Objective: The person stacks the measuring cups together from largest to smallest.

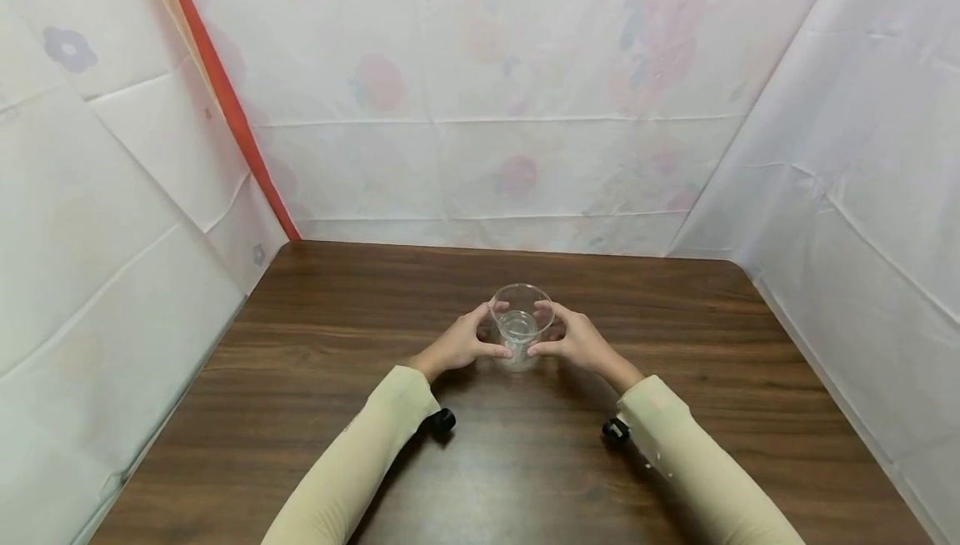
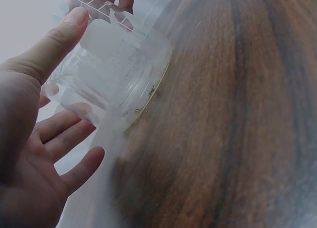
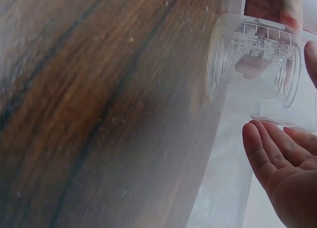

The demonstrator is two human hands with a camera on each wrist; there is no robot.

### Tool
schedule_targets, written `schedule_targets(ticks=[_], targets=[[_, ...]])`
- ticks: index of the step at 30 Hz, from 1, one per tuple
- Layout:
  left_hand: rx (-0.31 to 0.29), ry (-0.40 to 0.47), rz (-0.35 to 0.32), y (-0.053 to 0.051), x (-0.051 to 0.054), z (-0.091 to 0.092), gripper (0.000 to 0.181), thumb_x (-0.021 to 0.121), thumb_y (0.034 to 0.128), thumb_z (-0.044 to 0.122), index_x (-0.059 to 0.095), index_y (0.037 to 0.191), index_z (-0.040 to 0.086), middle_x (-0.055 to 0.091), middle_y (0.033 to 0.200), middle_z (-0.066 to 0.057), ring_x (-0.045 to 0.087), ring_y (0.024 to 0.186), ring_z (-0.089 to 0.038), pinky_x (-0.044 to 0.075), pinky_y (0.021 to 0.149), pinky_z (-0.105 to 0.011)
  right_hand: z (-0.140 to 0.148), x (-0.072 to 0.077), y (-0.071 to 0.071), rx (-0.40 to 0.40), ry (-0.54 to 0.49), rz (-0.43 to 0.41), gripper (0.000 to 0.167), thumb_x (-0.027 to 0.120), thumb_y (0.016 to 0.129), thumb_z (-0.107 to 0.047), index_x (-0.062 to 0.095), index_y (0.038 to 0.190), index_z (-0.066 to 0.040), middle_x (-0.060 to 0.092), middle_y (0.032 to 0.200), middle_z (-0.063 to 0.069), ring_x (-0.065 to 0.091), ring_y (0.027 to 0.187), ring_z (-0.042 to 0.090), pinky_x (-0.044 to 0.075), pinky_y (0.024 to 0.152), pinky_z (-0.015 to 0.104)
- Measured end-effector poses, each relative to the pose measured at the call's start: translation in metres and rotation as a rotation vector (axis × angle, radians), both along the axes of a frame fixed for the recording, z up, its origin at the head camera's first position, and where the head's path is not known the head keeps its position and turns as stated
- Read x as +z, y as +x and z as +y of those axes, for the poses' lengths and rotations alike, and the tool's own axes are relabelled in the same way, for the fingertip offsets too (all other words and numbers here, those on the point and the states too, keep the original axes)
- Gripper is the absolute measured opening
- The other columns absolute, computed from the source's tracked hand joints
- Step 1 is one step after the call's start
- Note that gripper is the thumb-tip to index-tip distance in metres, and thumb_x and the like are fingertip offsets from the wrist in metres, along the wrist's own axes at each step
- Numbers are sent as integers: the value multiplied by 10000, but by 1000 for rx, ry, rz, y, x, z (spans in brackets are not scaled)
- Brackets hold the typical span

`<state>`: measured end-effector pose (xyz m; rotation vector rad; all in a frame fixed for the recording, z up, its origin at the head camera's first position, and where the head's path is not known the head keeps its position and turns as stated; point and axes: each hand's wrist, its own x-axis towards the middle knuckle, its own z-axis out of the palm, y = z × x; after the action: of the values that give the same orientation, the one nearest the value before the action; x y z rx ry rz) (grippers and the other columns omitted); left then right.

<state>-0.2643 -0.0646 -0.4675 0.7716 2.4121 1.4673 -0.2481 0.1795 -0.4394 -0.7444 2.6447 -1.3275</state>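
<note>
A clear glass beaker [image 1: 517, 357] with white scale marks stands upright on the brown wooden table, near the middle. A smaller round rim shows within its wide upper rim; whether a second vessel is nested or stacked there I cannot tell. From the left, my left hand [image 1: 467, 342] holds the glass, thumb in front and fingers behind. My right hand [image 1: 583, 342] holds it from the opposite side in the same way. In the left wrist view the thumb [image 2: 54, 45] lies against the glass. The right wrist view shows the marked wall [image 3: 257, 55] between both hands.
The dark wood-grain table [image 1: 315, 412] spreads around both arms. White patterned sheets [image 1: 465, 95] hang behind it and at both sides, with a red strip [image 1: 225, 95] at the back left corner. Small black devices [image 1: 443, 421] sit at both sleeve cuffs.
</note>
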Motion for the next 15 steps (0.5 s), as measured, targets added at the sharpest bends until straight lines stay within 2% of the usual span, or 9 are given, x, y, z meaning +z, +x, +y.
schedule_targets(ticks=[4,15], targets=[[3,-12,4,0,-1,0,805,810,799,285,391,1462,104,474,1473,-105,523,1288,-304,483,1009,-463,0,-2,1,-6,0,2,781,831,763,-224,455,1401,22,573,1334,235,694,985,324,577,831,410],[14,-40,-10,-1,-2,-3,828,816,783,334,391,1465,134,491,1454,-115,497,1314,-306,482,1005,-472,-1,-7,-1,-8,-11,-11,777,833,769,-235,455,1410,-9,587,1321,205,684,1018,327,580,828,366]])
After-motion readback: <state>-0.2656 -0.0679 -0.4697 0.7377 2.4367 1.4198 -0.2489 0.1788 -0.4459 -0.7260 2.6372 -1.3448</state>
